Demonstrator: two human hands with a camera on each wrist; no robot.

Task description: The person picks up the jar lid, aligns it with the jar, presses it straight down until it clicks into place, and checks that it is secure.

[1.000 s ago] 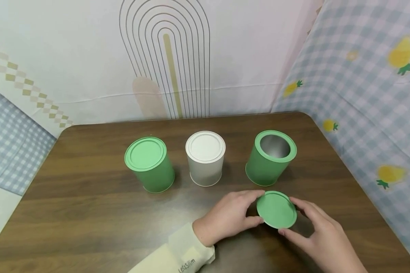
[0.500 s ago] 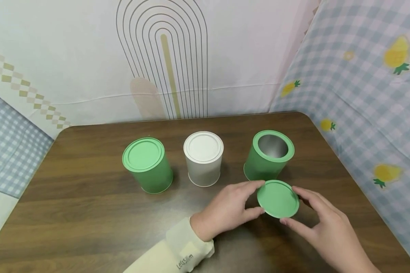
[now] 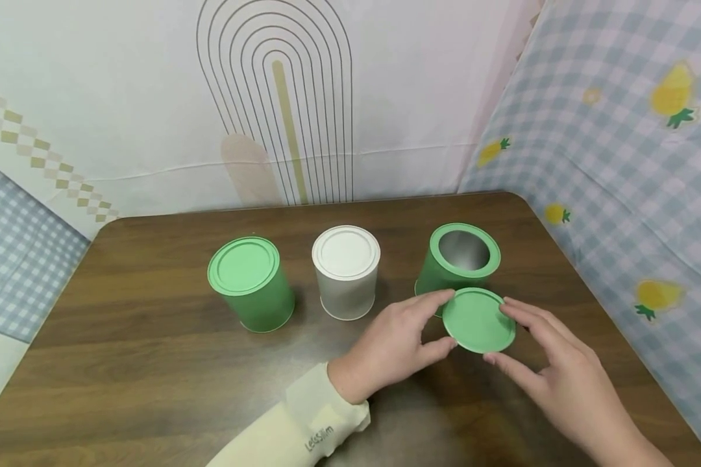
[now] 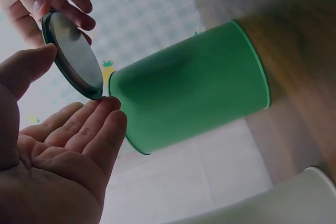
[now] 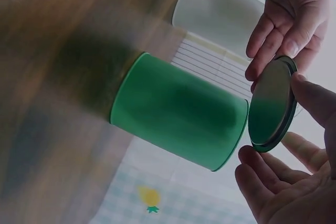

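Observation:
A round green lid is held up between both hands, tilted, just in front of the uncovered green can on the right. The left hand pinches its left edge between thumb and fingers. On the opposite edge, the right hand grips it the same way. From the left wrist view, the underside of the lid shows shiny metal. In the right wrist view the lid hangs close to the top rim of the green can. The can stands upright with its grey metal inside visible.
A white can with its lid on stands in the middle. Further left is another green can, also lidded. All rest on a brown wooden table. Patterned cloth hangs behind and at the sides.
Both hands have raised the lid and moved it away from the body, closer to the uncovered green can. The cans stay where they were; the head view shifts slightly.

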